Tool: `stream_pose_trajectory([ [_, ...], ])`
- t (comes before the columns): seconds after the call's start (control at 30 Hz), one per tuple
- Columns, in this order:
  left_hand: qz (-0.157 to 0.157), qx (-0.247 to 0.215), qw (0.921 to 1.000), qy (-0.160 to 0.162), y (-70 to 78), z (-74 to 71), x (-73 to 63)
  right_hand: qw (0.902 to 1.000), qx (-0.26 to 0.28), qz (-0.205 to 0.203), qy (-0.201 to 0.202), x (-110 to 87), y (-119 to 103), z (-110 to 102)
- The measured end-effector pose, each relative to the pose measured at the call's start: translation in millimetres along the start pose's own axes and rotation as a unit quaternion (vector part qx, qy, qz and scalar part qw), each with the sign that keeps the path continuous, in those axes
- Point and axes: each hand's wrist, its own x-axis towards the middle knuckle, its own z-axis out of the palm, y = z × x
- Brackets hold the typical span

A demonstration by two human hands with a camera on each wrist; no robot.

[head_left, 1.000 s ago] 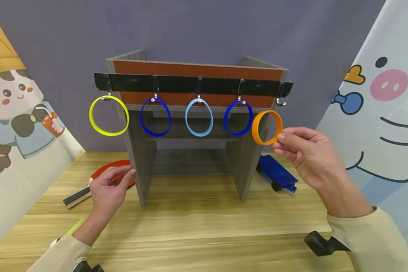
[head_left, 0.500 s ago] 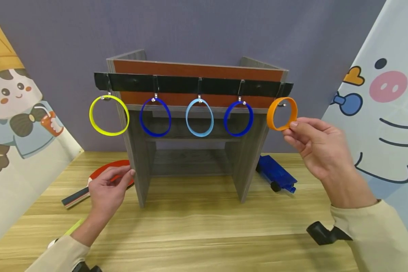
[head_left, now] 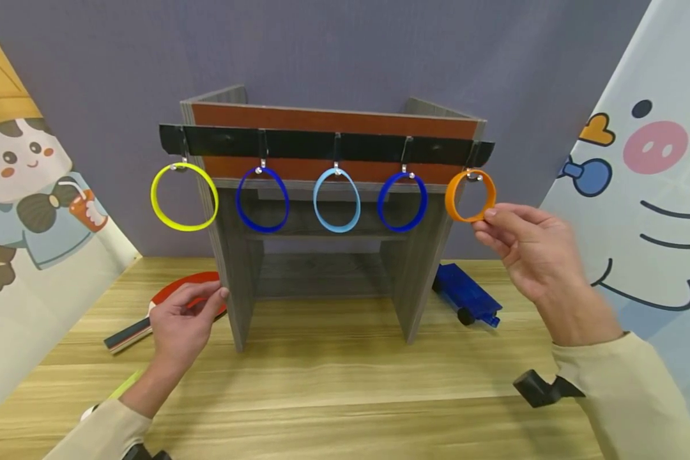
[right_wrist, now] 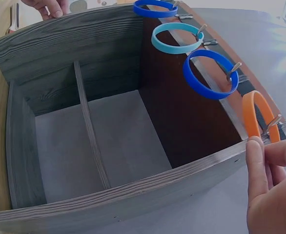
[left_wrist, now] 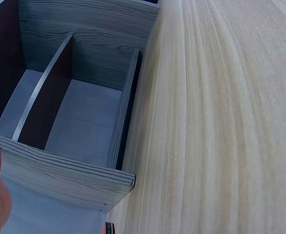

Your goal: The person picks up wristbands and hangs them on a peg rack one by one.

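An orange wristband is pinched low on its right side by the thumb and fingers of my right hand. In the right wrist view, the metal hook at the rail's end pokes through the band's loop. Yellow, dark blue and light blue wristbands, and another dark blue wristband, hang from the other hooks on the black rail. My left hand, fingers loosely bent, touches the outer left side of the grey wooden shelf near its front edge.
A red table tennis paddle lies left of the shelf, partly behind my left hand. On the right is a blue toy vehicle with black wheels. The wooden table extends in front, and printed cartoon panels stand at both sides.
My right hand moved the orange wristband right and up to the last hook, then slightly back left, so the hook now shows inside its loop. My left hand stays at the shelf side.
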Motion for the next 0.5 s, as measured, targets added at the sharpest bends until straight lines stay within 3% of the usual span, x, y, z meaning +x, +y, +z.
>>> stream_pose_trajectory([
  [0.13,0.017,-0.033,0.9993,-0.003,8.8,2.7,1.5,1.0,-0.006,-0.002,-0.004,1.9,2.9,-0.3],
  [0.27,0.02,-0.033,0.9992,-0.004,19.2,4.6,3.2,0.9999,-0.008,0.007,-0.002,2.4,5.1,-0.1],
  [0.5,0.019,-0.036,0.9992,-0.003,21.4,3.3,2.3,0.9997,-0.022,0.015,0.0,3.9,11.2,1.5],
])
